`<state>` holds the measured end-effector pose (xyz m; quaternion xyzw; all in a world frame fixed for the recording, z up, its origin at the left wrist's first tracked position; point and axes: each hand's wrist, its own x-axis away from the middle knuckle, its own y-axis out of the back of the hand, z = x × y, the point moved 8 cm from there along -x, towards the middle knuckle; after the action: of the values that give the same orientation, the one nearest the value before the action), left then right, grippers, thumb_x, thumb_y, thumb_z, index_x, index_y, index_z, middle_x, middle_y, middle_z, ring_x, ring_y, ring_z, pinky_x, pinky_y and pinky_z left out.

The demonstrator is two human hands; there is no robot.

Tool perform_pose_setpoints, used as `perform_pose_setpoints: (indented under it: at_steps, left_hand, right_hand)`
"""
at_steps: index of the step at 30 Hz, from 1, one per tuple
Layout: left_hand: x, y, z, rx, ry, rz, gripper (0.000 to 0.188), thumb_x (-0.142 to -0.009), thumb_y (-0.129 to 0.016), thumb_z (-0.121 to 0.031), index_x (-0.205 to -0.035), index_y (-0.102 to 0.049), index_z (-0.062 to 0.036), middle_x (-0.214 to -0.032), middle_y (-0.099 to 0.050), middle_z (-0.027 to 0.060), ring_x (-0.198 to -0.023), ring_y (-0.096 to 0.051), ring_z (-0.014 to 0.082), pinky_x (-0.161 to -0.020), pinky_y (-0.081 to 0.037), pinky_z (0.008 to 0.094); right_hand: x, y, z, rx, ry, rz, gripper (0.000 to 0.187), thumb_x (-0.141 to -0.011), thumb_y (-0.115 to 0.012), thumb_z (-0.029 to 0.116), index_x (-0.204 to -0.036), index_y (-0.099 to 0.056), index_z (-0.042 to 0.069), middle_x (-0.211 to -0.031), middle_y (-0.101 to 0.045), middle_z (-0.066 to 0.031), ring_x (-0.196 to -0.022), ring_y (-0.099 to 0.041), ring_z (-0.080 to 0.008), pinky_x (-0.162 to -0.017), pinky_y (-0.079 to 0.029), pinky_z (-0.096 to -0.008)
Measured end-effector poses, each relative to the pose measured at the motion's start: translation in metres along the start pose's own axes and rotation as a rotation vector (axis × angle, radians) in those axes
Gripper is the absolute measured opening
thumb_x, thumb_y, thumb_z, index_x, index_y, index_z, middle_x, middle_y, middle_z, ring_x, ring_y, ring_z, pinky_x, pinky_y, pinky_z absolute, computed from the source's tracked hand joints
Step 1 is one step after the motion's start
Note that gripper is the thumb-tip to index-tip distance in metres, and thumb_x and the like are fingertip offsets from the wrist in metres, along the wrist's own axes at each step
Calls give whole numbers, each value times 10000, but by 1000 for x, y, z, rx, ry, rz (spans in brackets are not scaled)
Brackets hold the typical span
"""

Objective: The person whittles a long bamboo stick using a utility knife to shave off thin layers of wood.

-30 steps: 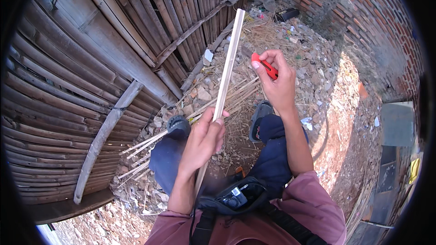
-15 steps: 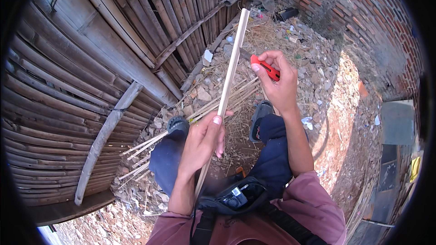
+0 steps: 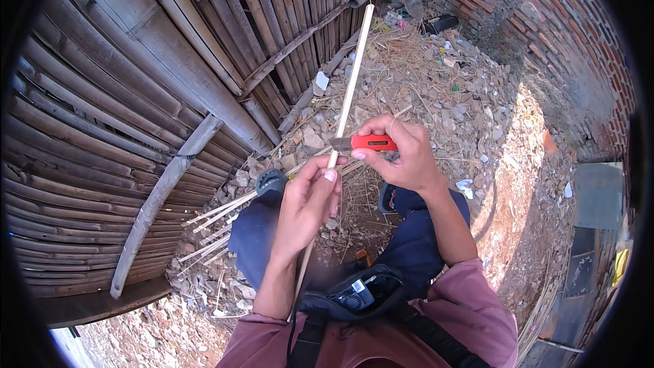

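Fingers [image 3: 315,165] clamped on a pale strip [image 3: 351,88] and a red knife [image 3: 361,142]

Head view: the left hand [image 3: 300,208] grips the strip, which slants upward, away from the body. The right hand [image 3: 411,158] holds the knife, its blade [image 3: 340,144] crossing the strip just above the left hand. Rubble [image 3: 436,88] covers the ground beyond.

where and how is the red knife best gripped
Probably by its red handle, coming from the right, as the right hand does: the handle is the thicker end, while the dark blade points left at the pale strip that the left hand holds.
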<state>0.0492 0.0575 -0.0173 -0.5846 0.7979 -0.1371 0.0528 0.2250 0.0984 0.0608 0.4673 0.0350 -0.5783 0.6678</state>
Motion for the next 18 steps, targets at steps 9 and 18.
perform_pose_setpoints:
  at_steps: [9,18]
  left_hand:
    - [5,11,-1,24,-67,-117,360,-1130,-633,-189,-1432,-642,7,-898,-676,5,-625,-583,41,-512,-418,210]
    - [5,14,-6,-116,-115,-238,352,-1118,-663,-221,-1401,-689,-14,-905,-723,36,-616,-645,50,-452,-458,181]
  right_hand:
    - [9,-21,16,51,75,-86,323,-845,-917,257,-1010,-698,86,-916,-789,-67,-726,-781,-216,-649,-603,-333]
    - [10,-24,18,53,91,-91,292,-842,-914,254,-978,-725,77,-867,-765,-65,-715,-776,-223,-624,-595,-332]
